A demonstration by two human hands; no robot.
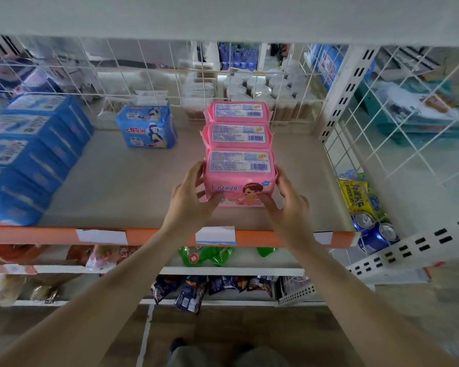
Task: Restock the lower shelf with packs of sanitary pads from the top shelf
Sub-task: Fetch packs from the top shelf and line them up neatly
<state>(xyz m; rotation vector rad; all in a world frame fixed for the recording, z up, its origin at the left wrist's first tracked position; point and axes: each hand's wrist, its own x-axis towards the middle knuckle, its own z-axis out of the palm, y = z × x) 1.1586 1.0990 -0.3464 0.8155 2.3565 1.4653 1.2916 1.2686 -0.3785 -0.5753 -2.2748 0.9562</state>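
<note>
Three pink packs of sanitary pads stand in a row front to back on the beige shelf (pixel 133 186) with the orange front edge. The front pink pack (pixel 239 178) is gripped from both sides: my left hand (pixel 190 198) holds its left side, my right hand (pixel 286 200) its right side, thumbs on its front face. Behind it stand the middle pink pack (pixel 237 135) and the rear pink pack (pixel 240 111). A single blue pack (pixel 147 127) stands further left near the back.
A row of blue packs (pixel 29 152) fills the shelf's left side. White wire mesh (pixel 154 75) closes the back and right side. The underside of a higher shelf (pixel 223 14) spans the top. Snack bags (pixel 191 290) and cans (pixel 376 231) lie on shelves below and to the right.
</note>
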